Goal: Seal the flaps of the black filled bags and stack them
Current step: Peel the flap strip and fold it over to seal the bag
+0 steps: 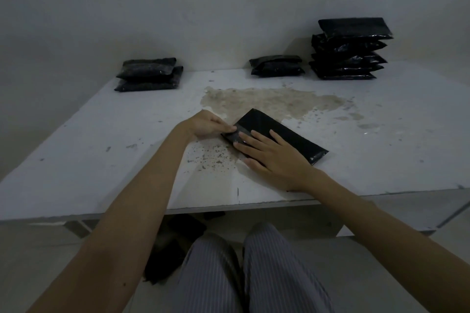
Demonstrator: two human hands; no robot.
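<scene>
Mid-frame on the counter [101,134], the sealing step: left hand [206,123] pinches the bag's [284,132] flap [235,134], right hand [276,157] flat, open; next, press shut, then stack [349,49] upper right.

A bag [277,132] lies at the table's [101,147] near centre, under the left hand [207,123] and right hand [274,157]. Along the far edge: a two-bag pile [150,75] left, a smaller pile [277,66] centre-right, a tall stack [349,49] just right of it.
</scene>
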